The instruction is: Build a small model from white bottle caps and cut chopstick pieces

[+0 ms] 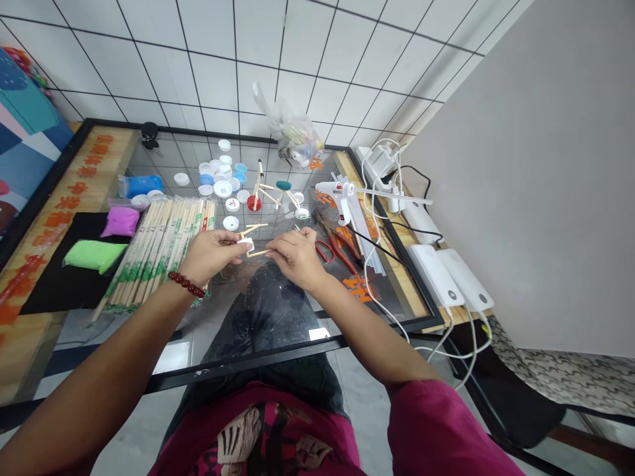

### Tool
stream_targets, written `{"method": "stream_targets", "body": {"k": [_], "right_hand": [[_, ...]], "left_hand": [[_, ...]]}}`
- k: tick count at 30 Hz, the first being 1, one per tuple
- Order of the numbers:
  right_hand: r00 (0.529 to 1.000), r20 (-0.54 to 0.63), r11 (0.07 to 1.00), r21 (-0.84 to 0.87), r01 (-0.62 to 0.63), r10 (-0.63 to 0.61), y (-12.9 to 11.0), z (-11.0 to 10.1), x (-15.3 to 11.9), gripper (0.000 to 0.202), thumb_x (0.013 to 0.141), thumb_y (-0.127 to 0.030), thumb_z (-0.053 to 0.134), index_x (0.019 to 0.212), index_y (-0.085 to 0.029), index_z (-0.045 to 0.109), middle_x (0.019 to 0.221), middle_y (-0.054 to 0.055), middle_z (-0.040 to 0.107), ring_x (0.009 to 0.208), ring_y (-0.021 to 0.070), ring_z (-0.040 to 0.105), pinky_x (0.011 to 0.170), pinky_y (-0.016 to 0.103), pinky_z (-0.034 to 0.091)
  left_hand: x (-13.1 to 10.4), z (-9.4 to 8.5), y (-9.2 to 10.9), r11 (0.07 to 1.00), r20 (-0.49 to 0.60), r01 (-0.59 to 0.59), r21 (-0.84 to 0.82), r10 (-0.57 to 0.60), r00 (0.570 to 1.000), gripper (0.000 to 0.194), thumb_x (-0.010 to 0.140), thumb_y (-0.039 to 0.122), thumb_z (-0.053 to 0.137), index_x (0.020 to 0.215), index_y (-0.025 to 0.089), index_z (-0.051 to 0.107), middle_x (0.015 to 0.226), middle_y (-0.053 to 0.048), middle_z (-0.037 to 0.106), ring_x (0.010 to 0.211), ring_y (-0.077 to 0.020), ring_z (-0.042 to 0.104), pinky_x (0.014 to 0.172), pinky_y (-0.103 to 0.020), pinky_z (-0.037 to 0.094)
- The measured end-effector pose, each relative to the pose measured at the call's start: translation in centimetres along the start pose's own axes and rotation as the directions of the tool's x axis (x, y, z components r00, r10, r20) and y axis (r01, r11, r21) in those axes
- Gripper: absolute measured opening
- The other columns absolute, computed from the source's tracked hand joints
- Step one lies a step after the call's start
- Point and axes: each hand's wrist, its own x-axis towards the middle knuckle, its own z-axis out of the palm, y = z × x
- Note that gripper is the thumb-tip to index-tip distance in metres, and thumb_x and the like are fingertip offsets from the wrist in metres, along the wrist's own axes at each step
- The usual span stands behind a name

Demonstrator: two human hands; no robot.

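Note:
My left hand (212, 254), with a red bead bracelet at the wrist, pinches a small white piece (245, 244) from which short wooden sticks (254, 228) stick out. Facing it, my right hand (296, 256) has its fingers closed on the end of another short stick (260, 252), whose other end reaches the white piece. Just beyond my hands stands a small stick frame (270, 192) with a red cap (254, 203) and a green oval part (284, 186).
Wrapped chopsticks (161, 248) and coloured clay packs (94, 254) lie left. White and blue bottle caps (223, 188) sit behind. To the right are red-handled pliers (342, 244), a white glue gun (342, 195), cables and white power banks (434, 274).

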Motion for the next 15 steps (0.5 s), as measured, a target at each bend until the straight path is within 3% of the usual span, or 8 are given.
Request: {"method": "stream_targets", "body": {"k": [15], "right_hand": [[0.998,0.057,1.000,-0.009,0.016,-0.016,-0.37,-0.62,0.04,0.021,0.101,-0.032,0.054,0.096,-0.023,0.072,0.094,0.003,0.071,0.091,0.0191,0.056,0.091,0.039,0.020]], "left_hand": [[0.04,-0.14,0.07,1.000,0.016,-0.007,0.014,0.007,1.000,0.046,0.040,0.034,0.094,0.075,0.013,0.074,0.072,-0.002,0.068,0.063,-0.0136,0.061,0.060,-0.028,0.056]]}}
